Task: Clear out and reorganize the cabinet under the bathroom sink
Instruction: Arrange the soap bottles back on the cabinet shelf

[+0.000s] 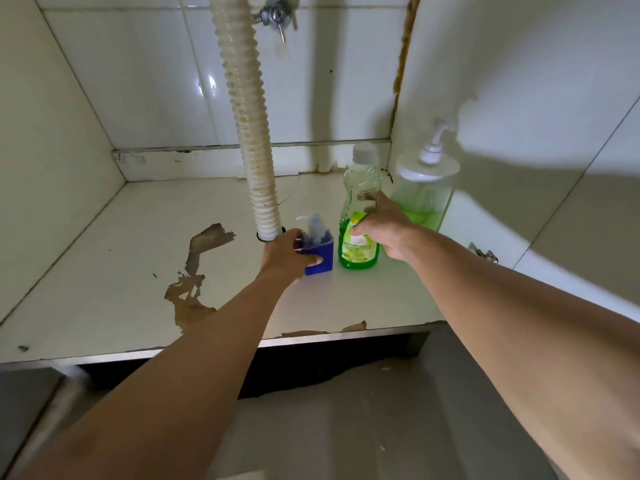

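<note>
Peeling white cabinet floor (pixel 104 271) beside ribbed drain hose (pixel 242 116): left hand (pixel 287 252) gripped square blue pump bottle (pixel 320 252); right hand (pixel 384 230) gripped green "AROMA" bottle (pixel 358 216).

A corrugated drain hose (pixel 242 109) descends from above to the base panel. A metal valve (pixel 277 13) projects from the glossy white tiled wall (pixel 145 81) just right of the hose. A grey floor (pixel 329 427) lies in the foreground.
</note>
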`<control>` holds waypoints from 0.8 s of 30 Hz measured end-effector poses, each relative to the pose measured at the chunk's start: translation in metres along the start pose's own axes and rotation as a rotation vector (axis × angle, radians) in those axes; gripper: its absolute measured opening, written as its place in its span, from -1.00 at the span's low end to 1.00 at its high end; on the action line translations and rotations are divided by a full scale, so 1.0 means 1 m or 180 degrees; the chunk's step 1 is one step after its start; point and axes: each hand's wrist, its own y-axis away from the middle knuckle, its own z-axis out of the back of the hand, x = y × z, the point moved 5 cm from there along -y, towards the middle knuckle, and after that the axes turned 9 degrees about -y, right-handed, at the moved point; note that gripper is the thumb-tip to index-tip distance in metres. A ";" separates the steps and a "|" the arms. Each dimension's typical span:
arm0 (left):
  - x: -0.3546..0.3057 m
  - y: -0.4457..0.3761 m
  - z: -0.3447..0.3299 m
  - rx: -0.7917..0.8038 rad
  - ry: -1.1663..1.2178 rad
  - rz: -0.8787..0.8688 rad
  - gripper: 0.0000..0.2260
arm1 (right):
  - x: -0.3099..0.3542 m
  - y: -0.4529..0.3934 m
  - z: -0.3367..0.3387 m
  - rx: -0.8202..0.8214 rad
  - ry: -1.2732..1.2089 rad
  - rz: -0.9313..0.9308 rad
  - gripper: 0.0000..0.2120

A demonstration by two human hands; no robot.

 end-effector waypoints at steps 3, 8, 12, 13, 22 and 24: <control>0.002 -0.002 -0.002 -0.0024 0.0092 0.0053 -0.67 | 0.000 -0.004 0.001 0.0042 0.0120 -0.0084 -0.35; 0.004 0.001 -0.004 0.0160 -0.0220 0.0353 -0.49 | 0.001 0.002 0.003 -0.0001 0.0698 -0.0273 -0.38; 0.000 0.028 -0.001 0.0270 -0.0323 0.0581 -0.27 | 0.002 0.024 0.008 -0.0281 0.1090 -0.0271 -0.31; -0.002 0.040 0.002 0.0261 -0.0348 0.0523 -0.27 | 0.002 0.035 0.010 -0.0438 0.1027 -0.0155 -0.30; 0.042 0.184 0.060 -0.0351 -0.0217 0.0213 -0.78 | -0.037 0.178 -0.057 0.0846 0.2080 0.0733 -0.78; 0.077 0.211 0.074 -0.0415 -0.0288 0.0507 -0.89 | -0.062 0.206 -0.084 0.1722 0.2584 0.0363 -0.78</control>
